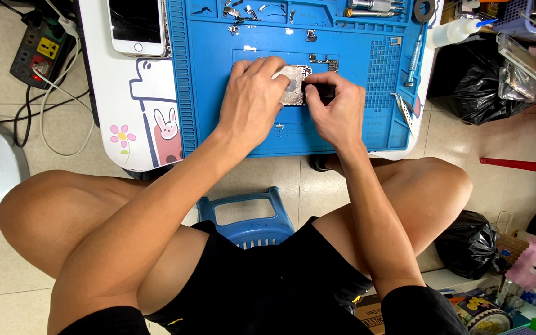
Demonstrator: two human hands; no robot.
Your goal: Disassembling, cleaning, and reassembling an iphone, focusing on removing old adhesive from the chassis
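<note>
My left hand (252,99) rests on an opened phone body (294,84) lying on the blue repair mat (218,118), with the fingers pressing its top edge. My right hand (339,108) is closed around a small dark tool or part (321,92) at the phone's right side. Most of the phone body is hidden under both hands. A small circuit board (324,61) lies just beyond my right hand.
A white phone (135,25) lies face up at the table's left. Tweezers (404,111), a screwdriver (414,62), a squeeze bottle (457,32) and small screws sit on and by the mat. A power strip (40,53), black bags (473,87) and a blue stool (246,214) surround my knees.
</note>
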